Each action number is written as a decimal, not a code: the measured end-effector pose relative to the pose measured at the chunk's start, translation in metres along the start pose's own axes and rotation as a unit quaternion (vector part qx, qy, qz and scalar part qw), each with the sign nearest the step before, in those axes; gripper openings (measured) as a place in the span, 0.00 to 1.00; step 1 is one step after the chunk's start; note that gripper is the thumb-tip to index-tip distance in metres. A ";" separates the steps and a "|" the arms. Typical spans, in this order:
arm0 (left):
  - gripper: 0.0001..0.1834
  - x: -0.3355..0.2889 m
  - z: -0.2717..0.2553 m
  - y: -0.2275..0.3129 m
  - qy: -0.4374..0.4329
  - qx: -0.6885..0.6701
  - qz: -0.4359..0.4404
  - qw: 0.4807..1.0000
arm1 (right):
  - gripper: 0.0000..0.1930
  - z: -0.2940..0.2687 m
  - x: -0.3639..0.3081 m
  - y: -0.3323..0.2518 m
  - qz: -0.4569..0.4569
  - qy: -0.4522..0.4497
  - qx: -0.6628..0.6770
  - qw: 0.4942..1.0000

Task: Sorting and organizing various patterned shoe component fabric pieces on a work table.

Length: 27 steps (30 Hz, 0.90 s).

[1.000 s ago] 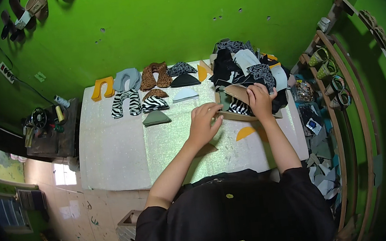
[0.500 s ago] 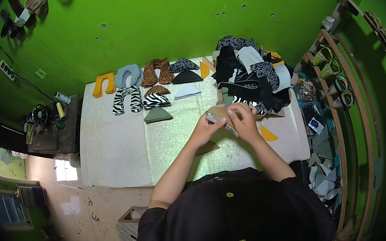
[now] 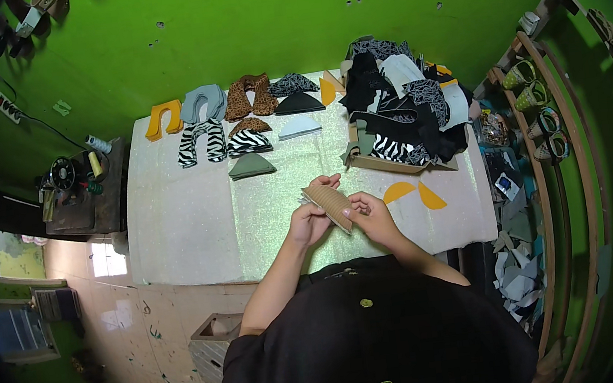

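Over the near part of the table, both hands hold a stack of brown ribbed half-moon pieces [image 3: 329, 201], tilted with its long edge slanting. My left hand [image 3: 311, 223] is closed round its left side, fingers partly behind it. At the lower right edge, my right hand [image 3: 371, 218] pinches it between thumb and fingers. To the right of the hands lie two yellow half-moon pieces [image 3: 432, 196], apart from each other. Beyond the hands is a pile of olive green half-moon pieces [image 3: 251, 166].
Along the back sit piles of cut pieces: yellow U-shapes [image 3: 163, 120], zebra-print U-shapes [image 3: 200, 142], leopard-print ones [image 3: 249, 97] and light blue half-moons [image 3: 299, 126]. A cardboard box [image 3: 394, 166] heaped with scraps stands back right. A sewing machine [image 3: 67, 181] is at left, a wooden shoe rack [image 3: 542, 202] at right.
The brown stack has shifted left and turned in my hands. Two yellow half-moons show now, where one did before. The brown piece earlier lying under my arms is no longer in sight.
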<state>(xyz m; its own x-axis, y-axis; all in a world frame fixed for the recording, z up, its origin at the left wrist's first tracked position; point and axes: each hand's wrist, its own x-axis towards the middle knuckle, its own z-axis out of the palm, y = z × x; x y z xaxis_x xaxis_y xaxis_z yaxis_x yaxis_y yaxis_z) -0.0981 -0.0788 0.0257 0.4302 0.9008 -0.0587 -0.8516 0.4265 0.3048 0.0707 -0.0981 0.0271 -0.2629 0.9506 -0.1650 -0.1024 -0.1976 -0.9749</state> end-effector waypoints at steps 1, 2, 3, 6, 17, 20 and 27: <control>0.33 -0.003 -0.001 0.002 0.043 0.080 -0.009 0.996 | 0.09 -0.001 0.000 0.002 -0.016 0.023 -0.032 0.999; 0.30 -0.006 -0.003 0.003 0.086 0.159 -0.016 0.983 | 0.08 -0.001 0.000 0.003 -0.032 0.044 -0.065 0.996; 0.30 -0.009 -0.005 0.005 0.088 0.159 -0.017 0.983 | 0.08 -0.002 0.000 0.002 -0.030 0.044 -0.065 0.996; 0.23 -0.019 -0.023 0.010 0.147 0.264 0.001 0.953 | 0.05 -0.004 0.000 -0.003 -0.133 0.107 -0.279 0.945; 0.09 -0.046 -0.068 0.011 0.201 0.442 -0.085 0.870 | 0.04 -0.017 0.009 0.039 -0.107 0.021 -0.324 0.940; 0.09 -0.050 -0.077 0.011 0.208 0.559 -0.093 0.797 | 0.03 -0.024 0.016 0.051 -0.108 0.131 -0.274 0.947; 0.15 -0.046 -0.099 -0.010 0.308 0.627 -0.026 0.715 | 0.05 -0.071 0.026 0.042 -0.061 0.212 -0.093 0.971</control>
<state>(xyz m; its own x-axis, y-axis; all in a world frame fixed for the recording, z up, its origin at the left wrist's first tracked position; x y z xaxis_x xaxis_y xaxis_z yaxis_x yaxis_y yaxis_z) -0.1393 -0.1167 -0.0683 -0.0912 0.9163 -0.3899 0.2650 0.3998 0.8775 0.1271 -0.0646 -0.0291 0.1636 0.9850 -0.0557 0.0781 -0.0692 -0.9945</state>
